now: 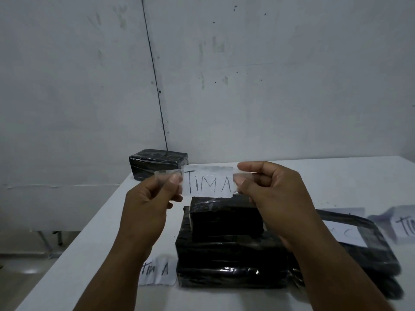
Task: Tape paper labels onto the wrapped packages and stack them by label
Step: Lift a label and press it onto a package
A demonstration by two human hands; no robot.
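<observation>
1. Far left and at the back, against the wall: a lone black wrapped package (158,163), standing on the rear corner of the white bench (107,225), well apart from the others
2. Near the front edge, left of the stack: a loose paper label (157,271) lying flat on the bench, hand-lettered, seemingly "TIM A", just beside the lower package
3. Left hand (146,205) raised above the bench, thumb and fingers pinching the left end of a strip of clear tape (165,176)
4. Between both hands, held up in the air above the stack: the held label (208,184), white paper reading "TIM A", tape running past both its short edges
5. Below that label: a small black package (225,217) resting on top of a larger black package (231,263), both shiny with wrap, the small one set toward the back of the large one
6. Right hand (271,198) raised likewise, thumb and fingers pinching the right end of the tape, forearm crossing in front of the stack's right side
7. Right of the stack: a flat black wrapped package (377,248) bearing a white label with faint writing, blurred, possibly a "C"
8. Far right, at the picture's edge: another paper label (404,225), cut off, first letters "TI" legible
</observation>
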